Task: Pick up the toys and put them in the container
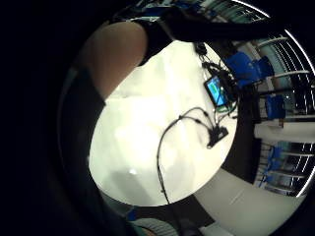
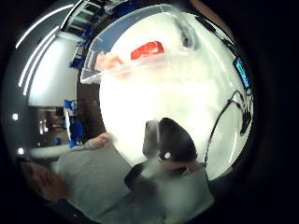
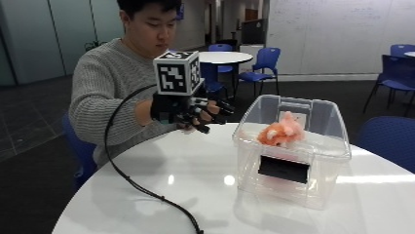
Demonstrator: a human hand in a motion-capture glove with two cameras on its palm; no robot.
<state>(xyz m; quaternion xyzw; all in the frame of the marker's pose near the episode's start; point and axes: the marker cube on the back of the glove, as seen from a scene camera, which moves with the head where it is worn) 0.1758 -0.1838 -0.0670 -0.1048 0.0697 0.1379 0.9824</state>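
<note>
A clear plastic container (image 3: 295, 161) stands on the white round table (image 3: 162, 185). A pink-orange plush toy (image 3: 280, 131) lies inside it near the top. In the thumb side palm view the container (image 2: 135, 32) holds a red toy (image 2: 147, 49) and a pink toy (image 2: 110, 60). My gloved right hand (image 3: 191, 111) hovers above the table just left of the container. Its fingers are spread and relaxed and hold nothing. A gloved finger (image 2: 170, 140) shows in the thumb side palm view.
A black cable (image 3: 139, 187) runs from the glove across the table to its front edge. A small device with a lit screen (image 1: 217, 91) and a black plug (image 1: 217, 134) lie on the table. Blue chairs (image 3: 259, 66) stand behind.
</note>
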